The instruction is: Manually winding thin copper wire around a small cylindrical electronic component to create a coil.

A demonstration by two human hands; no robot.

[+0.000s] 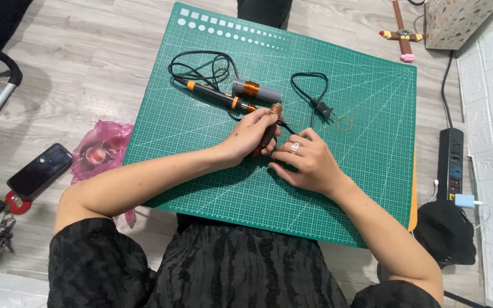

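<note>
The left hand [253, 132] gripped a dark cylindrical rod with copper wire wound at its top [270, 126], held over the middle of the green gridded cutting mat [372, 114]. The right hand [306, 162] lay just beside it, fingers curled and pinching a thin black cord [285, 125]. Behind them lay a black-and-orange soldering iron [215, 94], a grey cylinder with a copper coil [256, 90] and a black plug [322, 108].

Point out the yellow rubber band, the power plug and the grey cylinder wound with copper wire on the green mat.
yellow rubber band [344, 123], head view, on its thin loop.
power plug [323, 109], head view, on the black plug body.
grey cylinder [265, 93], head view, on the bare grey part right of the copper winding.
</note>
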